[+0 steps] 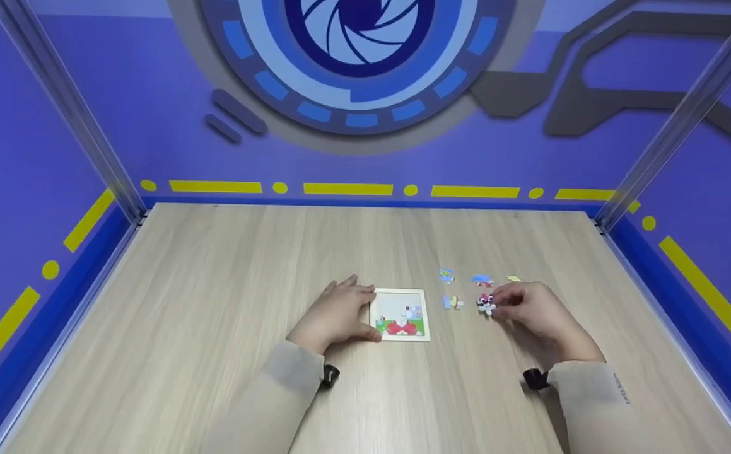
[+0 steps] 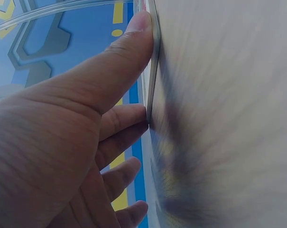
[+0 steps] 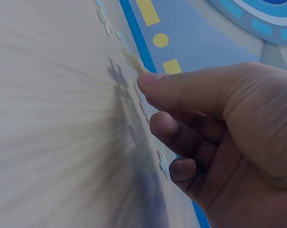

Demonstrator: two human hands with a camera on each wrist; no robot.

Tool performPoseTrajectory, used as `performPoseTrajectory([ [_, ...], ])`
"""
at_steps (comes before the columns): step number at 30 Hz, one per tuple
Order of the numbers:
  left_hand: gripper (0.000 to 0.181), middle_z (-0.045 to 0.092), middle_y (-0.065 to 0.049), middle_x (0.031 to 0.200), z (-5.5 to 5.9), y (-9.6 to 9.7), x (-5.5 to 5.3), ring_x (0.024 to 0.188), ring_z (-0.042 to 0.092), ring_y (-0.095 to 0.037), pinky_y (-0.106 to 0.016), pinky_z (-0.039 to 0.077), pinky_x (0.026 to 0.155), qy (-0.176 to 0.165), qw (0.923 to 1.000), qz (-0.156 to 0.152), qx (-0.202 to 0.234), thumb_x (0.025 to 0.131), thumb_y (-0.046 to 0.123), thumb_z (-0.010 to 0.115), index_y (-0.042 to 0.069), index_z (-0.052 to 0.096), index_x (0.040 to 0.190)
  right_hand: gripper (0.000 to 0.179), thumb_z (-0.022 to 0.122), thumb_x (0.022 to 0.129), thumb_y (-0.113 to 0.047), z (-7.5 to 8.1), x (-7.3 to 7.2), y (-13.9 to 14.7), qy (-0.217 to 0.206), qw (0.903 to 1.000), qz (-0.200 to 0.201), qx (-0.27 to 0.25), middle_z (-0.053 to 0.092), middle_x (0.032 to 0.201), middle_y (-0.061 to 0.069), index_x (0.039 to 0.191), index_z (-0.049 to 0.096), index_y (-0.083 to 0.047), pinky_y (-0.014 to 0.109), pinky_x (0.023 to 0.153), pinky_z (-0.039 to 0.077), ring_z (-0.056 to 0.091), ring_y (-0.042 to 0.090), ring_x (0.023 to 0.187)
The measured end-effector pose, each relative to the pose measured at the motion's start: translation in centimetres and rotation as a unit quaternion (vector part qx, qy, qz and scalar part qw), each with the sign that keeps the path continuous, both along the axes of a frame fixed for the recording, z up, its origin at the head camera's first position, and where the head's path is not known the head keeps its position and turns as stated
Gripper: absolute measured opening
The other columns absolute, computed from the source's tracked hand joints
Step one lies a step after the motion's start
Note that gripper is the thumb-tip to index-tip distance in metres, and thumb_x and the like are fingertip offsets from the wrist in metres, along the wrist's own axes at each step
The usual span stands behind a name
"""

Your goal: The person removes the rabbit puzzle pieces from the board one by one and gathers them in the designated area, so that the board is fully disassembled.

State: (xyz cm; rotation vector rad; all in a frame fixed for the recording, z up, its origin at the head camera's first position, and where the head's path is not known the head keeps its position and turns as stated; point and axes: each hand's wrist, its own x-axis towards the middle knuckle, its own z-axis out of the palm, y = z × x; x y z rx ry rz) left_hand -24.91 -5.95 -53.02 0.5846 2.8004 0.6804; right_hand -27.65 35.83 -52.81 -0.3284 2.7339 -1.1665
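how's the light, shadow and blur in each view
Head: bright, fairly even light, with soft shadow under the right hand; left wrist: the table looks streaky and smeared, darkly shadowed beside the frame; right wrist: dimmer, the held piece looks soft-edged, and dark shadows fall across the table.

Blue-purple walls (image 1: 119, 94) are enclosing a wood-grained desk (image 1: 214, 265) on three sides. Yellow dashes (image 1: 216, 186) are running along their lower edges, and metal posts (image 1: 70, 107) are standing at the far corners.
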Motion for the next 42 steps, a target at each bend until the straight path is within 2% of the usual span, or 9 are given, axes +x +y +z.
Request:
performPoseTrajectory([
  [7,0.091,0.055,-0.003,0.175,-0.1,0.0,-0.1,0.176,0.030,-0.038,-0.065,0.018,0.146,0.000,1.0000,-0.001,-0.004,0.085,0.053,0.097,0.011,0.065,0.160,0.010,0.086,0.096,-0.004,-0.4,-0.2,0.0,0.016,0.9998,0.000,0.010,0.082,0.127,0.018,0.106,0.088,-0.006,0.016,0.082,0.056,0.070,0.016,0.107],
  [11,0.090,0.056,-0.002,0.175,-0.1,-0.1,0.1,0.176,0.030,-0.037,-0.064,0.018,0.146,-0.005,1.0000,0.003,0.005,0.085,0.051,0.098,0.010,0.066,0.159,0.012,0.086,0.096,-0.003,-0.6,-0.1,0.0,0.028,0.9993,-0.006,0.024,0.082,0.128,0.018,0.107,0.088,-0.005,0.017,0.084,0.056,0.072,0.023,0.111],
  [15,0.090,0.056,-0.002,0.175,0.0,-0.1,0.2,0.176,0.030,-0.036,-0.064,0.018,0.146,-0.007,0.9999,0.005,0.011,0.085,0.050,0.098,0.010,0.066,0.159,0.014,0.086,0.096,-0.004,-0.7,-0.1,0.1,0.042,0.9984,-0.009,0.038,0.081,0.132,0.018,0.110,0.088,-0.006,0.018,0.091,0.057,0.074,0.031,0.120],
  [19,0.090,0.056,-0.002,0.175,-0.1,0.0,0.2,0.176,0.029,-0.036,-0.064,0.018,0.146,-0.007,0.9999,0.003,0.010,0.085,0.050,0.098,0.010,0.065,0.159,0.019,0.085,0.098,-0.006,-0.6,0.1,0.1,0.041,0.9980,-0.016,0.045,0.079,0.137,0.018,0.117,0.086,-0.007,0.020,0.094,0.056,0.072,0.031,0.122],
  [24,0.090,0.055,-0.003,0.175,0.0,-0.1,0.2,0.176,0.029,-0.037,-0.064,0.018,0.146,-0.010,0.9999,0.001,0.009,0.086,0.050,0.098,0.010,0.065,0.159,0.028,0.082,0.101,-0.009,-0.3,0.3,-0.4,0.029,0.9983,-0.026,0.043,0.076,0.141,0.018,0.129,0.081,-0.008,0.021,0.086,0.054,0.065,0.026,0.112],
  [29,0.090,0.055,-0.004,0.175,0.1,-0.1,-0.1,0.176,0.029,-0.038,-0.065,0.017,0.146,-0.004,1.0000,0.002,0.006,0.086,0.049,0.098,0.010,0.065,0.160,0.028,0.080,0.105,-0.018,0.4,0.2,-1.4,0.042,0.9982,-0.032,0.030,0.075,0.138,0.016,0.132,0.079,-0.008,0.021,0.076,0.052,0.062,0.020,0.100],
  [35,0.091,0.056,-0.005,0.175,-0.2,0.1,0.0,0.175,0.032,-0.037,-0.063,0.018,0.147,-0.007,0.9999,0.001,0.008,0.085,0.050,0.098,0.009,0.065,0.160,0.034,0.079,0.107,-0.021,1.1,1.0,-3.5,0.042,0.9985,-0.034,-0.010,0.075,0.116,0.016,0.137,0.076,-0.006,0.022,0.066,0.053,0.064,0.012,0.082],
  [39,0.091,0.057,-0.006,0.174,-0.4,0.3,0.0,0.173,0.036,-0.037,-0.061,0.021,0.146,-0.006,0.9999,0.000,0.009,0.084,0.050,0.099,0.009,0.065,0.159,0.036,0.080,0.106,-0.019,2.1,1.7,-5.6,0.039,0.9982,-0.031,-0.035,0.076,0.112,0.014,0.138,0.075,-0.005,0.021,0.068,0.055,0.064,0.013,0.086],
  [42,0.091,0.057,-0.005,0.174,-0.2,0.2,-0.1,0.173,0.036,-0.036,-0.060,0.022,0.147,-0.003,1.0000,0.005,0.005,0.084,0.050,0.099,0.009,0.066,0.159,0.041,0.079,0.106,-0.023,3.2,2.0,-7.4,0.025,0.9975,-0.015,-0.064,0.076,0.121,0.016,0.142,0.073,-0.005,0.022,0.070,0.056,0.065,0.016,0.089],
])
